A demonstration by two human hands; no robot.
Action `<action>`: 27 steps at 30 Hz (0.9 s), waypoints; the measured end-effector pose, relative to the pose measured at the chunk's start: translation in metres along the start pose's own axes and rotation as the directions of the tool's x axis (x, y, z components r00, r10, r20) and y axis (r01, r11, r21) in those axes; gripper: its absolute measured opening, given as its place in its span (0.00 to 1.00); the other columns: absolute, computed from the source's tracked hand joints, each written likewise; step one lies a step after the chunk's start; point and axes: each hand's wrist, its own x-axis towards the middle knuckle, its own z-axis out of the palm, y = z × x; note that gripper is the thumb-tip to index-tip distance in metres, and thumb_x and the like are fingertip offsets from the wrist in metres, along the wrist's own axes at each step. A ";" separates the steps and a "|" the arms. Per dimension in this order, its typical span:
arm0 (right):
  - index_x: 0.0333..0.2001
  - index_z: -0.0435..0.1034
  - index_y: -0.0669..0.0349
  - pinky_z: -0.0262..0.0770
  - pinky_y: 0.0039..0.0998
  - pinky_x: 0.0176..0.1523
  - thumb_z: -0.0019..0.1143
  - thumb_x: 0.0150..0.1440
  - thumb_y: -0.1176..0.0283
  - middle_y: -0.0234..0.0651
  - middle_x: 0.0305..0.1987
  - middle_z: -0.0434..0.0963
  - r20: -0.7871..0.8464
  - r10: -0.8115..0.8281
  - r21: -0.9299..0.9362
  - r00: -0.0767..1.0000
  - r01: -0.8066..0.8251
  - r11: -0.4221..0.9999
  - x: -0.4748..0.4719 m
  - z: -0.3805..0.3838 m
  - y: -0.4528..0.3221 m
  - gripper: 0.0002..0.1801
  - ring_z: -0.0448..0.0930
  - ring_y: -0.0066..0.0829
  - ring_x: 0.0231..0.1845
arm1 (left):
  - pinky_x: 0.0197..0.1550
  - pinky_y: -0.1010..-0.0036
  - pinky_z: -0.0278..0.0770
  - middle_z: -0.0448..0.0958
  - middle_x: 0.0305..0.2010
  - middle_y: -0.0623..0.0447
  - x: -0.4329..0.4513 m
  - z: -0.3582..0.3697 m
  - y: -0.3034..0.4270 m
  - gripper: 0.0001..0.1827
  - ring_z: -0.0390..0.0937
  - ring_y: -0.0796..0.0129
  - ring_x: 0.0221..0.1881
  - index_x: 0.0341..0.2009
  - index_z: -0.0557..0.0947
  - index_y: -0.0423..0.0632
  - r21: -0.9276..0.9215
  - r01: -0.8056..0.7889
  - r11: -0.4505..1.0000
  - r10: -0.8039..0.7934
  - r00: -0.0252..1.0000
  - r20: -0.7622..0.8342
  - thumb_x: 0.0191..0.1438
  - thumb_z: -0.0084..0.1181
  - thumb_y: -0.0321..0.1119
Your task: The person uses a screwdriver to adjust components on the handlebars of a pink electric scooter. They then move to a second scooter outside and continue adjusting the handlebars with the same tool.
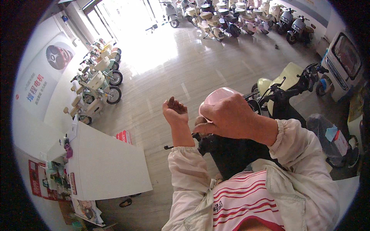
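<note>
My left hand (175, 112) is raised, palm turned up and fingers half curled, with nothing visible in it. It hovers left of a pink scooter front panel (224, 93). My right hand (228, 117) is bent in front of that panel, thumb and fingers drawn together; whether something small sits between them is hidden. Below the hands are a black handlebar end (205, 143) and a lever (168, 147), partly covered by my left forearm. A broad black surface (240, 154) lies between the handlebar and my body.
A pale yellow scooter (289, 75) stands close on the right, near a white vehicle cab (344, 66). A white counter (111, 164) is at left, with a red box (124, 136) behind it. Parked electric bikes (99, 80) line the left wall; several scooters (228, 17) stand at the back.
</note>
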 end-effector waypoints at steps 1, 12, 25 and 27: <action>0.39 0.69 0.59 0.76 0.44 0.25 0.61 0.53 0.52 0.42 0.29 0.78 0.017 0.006 -0.047 1.000 -0.005 0.999 0.000 -0.001 0.001 0.22 0.83 0.43 0.30 | 0.26 0.69 0.61 0.69 0.23 0.59 0.002 -0.001 0.000 0.15 0.65 0.67 0.24 0.33 0.79 0.52 0.007 0.003 1.000 -0.003 1.000 0.009 0.60 0.46 0.47; 0.46 0.72 0.58 0.79 0.38 0.35 0.60 0.54 0.71 0.38 0.43 0.79 -0.186 -0.232 0.113 0.955 0.255 0.960 0.001 0.017 0.002 0.15 0.82 0.41 0.34 | 0.25 0.69 0.63 0.70 0.22 0.57 0.006 -0.003 -0.002 0.17 0.66 0.66 0.22 0.33 0.80 0.51 0.042 -0.020 0.999 0.019 1.000 0.006 0.60 0.47 0.48; 0.47 0.72 0.59 0.78 0.41 0.36 0.61 0.55 0.62 0.40 0.44 0.78 -0.296 -0.110 0.244 0.949 0.186 0.952 0.003 0.008 0.003 0.19 0.82 0.44 0.37 | 0.25 0.69 0.63 0.70 0.22 0.58 0.001 0.004 -0.001 0.16 0.66 0.67 0.23 0.33 0.80 0.51 -0.013 -0.037 0.999 0.037 0.999 -0.024 0.60 0.47 0.49; 0.51 0.68 0.58 0.79 0.44 0.33 0.58 0.56 0.62 0.41 0.44 0.78 -0.245 -0.206 0.212 0.948 0.259 0.942 0.004 0.013 0.002 0.20 0.83 0.45 0.37 | 0.25 0.70 0.63 0.70 0.22 0.58 0.000 0.004 -0.001 0.16 0.66 0.67 0.22 0.33 0.80 0.51 0.037 -0.044 0.998 0.045 0.999 -0.028 0.60 0.47 0.48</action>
